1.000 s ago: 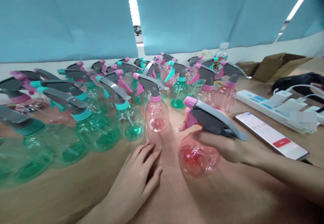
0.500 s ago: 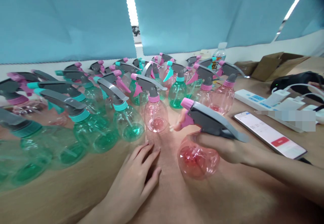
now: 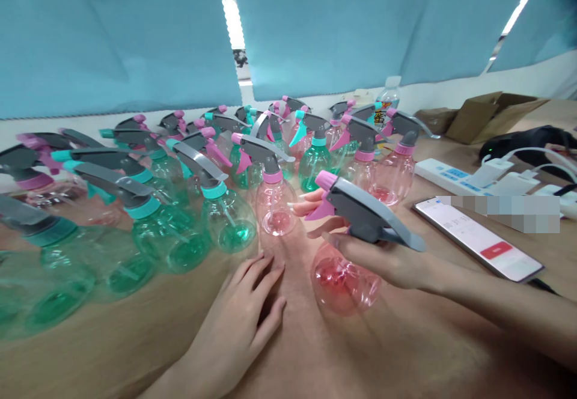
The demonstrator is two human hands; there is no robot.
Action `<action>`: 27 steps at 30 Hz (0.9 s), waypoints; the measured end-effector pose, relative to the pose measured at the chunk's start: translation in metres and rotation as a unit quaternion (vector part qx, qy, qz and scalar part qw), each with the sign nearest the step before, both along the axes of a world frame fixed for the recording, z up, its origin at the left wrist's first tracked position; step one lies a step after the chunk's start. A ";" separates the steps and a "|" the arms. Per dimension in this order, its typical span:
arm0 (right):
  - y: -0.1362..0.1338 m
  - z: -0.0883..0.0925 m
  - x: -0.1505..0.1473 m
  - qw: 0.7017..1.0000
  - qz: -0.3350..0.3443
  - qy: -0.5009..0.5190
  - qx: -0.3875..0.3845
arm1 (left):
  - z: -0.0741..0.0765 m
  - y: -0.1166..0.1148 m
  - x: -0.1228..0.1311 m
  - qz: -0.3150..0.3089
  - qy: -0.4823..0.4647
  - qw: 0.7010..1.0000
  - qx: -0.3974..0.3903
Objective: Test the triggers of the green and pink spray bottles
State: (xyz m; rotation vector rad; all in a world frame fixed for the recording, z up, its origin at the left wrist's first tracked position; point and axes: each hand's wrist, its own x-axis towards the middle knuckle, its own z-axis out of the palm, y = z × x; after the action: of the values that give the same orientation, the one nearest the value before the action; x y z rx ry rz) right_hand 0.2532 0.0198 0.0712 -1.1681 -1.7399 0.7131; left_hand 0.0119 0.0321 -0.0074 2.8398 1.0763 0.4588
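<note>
A pink spray bottle (image 3: pixel 346 285) with a grey head and pink nozzle stands on the table. My right hand (image 3: pixel 374 249) is around its neck under the spray head, fingers loosened and stretched out past the pink trigger, thumb near the neck. Part of those fingers is hidden behind the head. My left hand (image 3: pixel 243 309) lies flat on the table to the left, fingers spread a little, holding nothing. Just beyond its fingertips stand a clear bottle with a teal collar (image 3: pixel 229 222) and another pink spray bottle (image 3: pixel 277 207).
Several green spray bottles (image 3: pixel 169 237) and pink ones crowd the left and back. At the right lie a phone (image 3: pixel 480 240), a white power strip (image 3: pixel 446 176) with plugs and cables, and a black object (image 3: pixel 532 143). Behind are a cardboard box (image 3: pixel 489 116) and a water bottle (image 3: pixel 390 94).
The pink spray bottle and my right hand have shifted slightly left. My right fingers have loosened from the bottle's neck and straightened. The left hand stays in place.
</note>
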 end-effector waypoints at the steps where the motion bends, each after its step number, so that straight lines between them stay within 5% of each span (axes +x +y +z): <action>1: 0.000 0.000 0.000 1.000 0.008 0.004 -0.006 | -0.001 0.000 0.000 0.000 -0.002 1.000 0.001; 16: -0.002 -0.003 -0.006 0.991 -0.004 0.129 -0.017 | 0.007 -0.003 0.004 0.011 0.011 1.000 -0.009; 23: -0.014 0.002 0.001 0.996 -0.072 -0.042 -0.014 | 0.008 -0.004 0.005 0.013 0.015 1.000 0.005; 27: -0.027 -0.022 0.015 0.980 -0.140 -0.136 0.032 | 0.006 -0.004 0.004 0.010 0.012 1.000 0.024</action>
State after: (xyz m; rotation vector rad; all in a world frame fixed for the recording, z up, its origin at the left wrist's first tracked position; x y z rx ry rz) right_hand 0.2681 -0.0069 0.0488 -1.4837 -1.7544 0.3370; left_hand 0.0157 0.0280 -0.0012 2.8860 1.1123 0.4592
